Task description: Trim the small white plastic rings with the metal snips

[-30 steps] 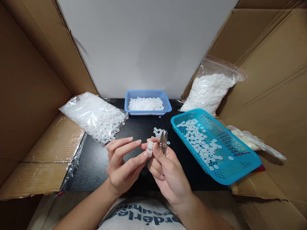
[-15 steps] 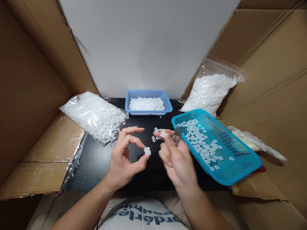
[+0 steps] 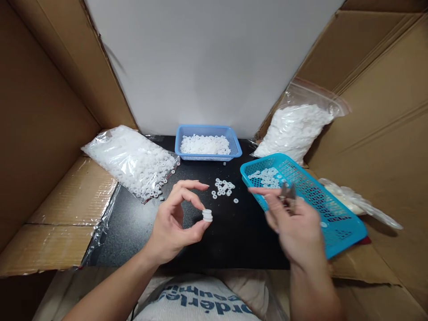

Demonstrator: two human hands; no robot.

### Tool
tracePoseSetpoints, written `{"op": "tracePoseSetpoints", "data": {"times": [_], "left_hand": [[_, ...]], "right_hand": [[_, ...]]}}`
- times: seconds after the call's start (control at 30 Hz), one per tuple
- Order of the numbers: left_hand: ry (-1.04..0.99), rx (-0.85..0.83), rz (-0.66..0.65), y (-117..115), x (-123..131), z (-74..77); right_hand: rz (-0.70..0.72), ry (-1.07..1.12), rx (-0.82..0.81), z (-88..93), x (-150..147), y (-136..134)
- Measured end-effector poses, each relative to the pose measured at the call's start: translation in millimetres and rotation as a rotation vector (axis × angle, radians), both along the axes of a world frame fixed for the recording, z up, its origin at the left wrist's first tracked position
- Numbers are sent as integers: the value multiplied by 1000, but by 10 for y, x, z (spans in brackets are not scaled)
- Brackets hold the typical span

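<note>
Left hand (image 3: 174,223): thumb and index closed on a short stack of white rings (image 3: 207,215), about 3 high, held in the air over the middle of the black tabletop (image 3: 240,236). Other fingers curled loose.

Right hand (image 3: 294,218): over the near-left part of the teal basket (image 3: 321,200), which sits tilted at the tabletop's right edge. Fingers wrapped on a small metal tool (image 3: 288,191). It may be a pair of snips, but motion blur leaves that unsure. Index finger stretched out flat.

Around: loose rings (image 3: 223,187) scattered just behind the stack. Blue basket (image 3: 234,147) of white parts at the back edge. 1 clear bag of rings (image 3: 130,160) at the left edge, a 2nd bag (image 3: 294,127) leaning at the back right corner.

Handling, as I judge it:
- Pinch the stack on its flat faces, top and bottom. Side pressure would likely fan the rings out.
- Keep the stack low over the tabletop, so a slipped ring lands near the loose ones.
- Keep the tool's tips pointed away from the left fingers.
- Release any piece low inside the basket, since light rings bounce off mesh.
</note>
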State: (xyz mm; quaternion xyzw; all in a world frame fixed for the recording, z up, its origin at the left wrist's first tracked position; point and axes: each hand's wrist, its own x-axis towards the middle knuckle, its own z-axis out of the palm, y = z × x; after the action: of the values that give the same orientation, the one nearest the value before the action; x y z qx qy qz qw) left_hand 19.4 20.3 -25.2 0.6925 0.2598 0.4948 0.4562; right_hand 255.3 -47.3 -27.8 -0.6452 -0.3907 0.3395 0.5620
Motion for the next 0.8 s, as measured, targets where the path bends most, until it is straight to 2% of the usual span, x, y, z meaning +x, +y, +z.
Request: {"op": "tracePoseSetpoints", "data": {"times": [0.1, 0.17, 0.23, 0.43, 0.7, 0.8], "left_hand": [[25, 25, 13, -5, 19, 9], [46, 62, 35, -4, 21, 21], [66, 109, 68, 3, 13, 31], [140, 172, 101, 32, -36, 32], [307, 334, 171, 57, -50, 70], [308, 279, 160, 89, -55, 54]], "right_hand": [[301, 486, 48, 76, -482, 18], [396, 694, 37, 133, -699, 49], [421, 812, 26, 171, -809, 87], [503, 966, -33, 155, -836, 187], [391, 988, -18, 115, -843, 274], [398, 1017, -41, 106, -837, 317]]}}
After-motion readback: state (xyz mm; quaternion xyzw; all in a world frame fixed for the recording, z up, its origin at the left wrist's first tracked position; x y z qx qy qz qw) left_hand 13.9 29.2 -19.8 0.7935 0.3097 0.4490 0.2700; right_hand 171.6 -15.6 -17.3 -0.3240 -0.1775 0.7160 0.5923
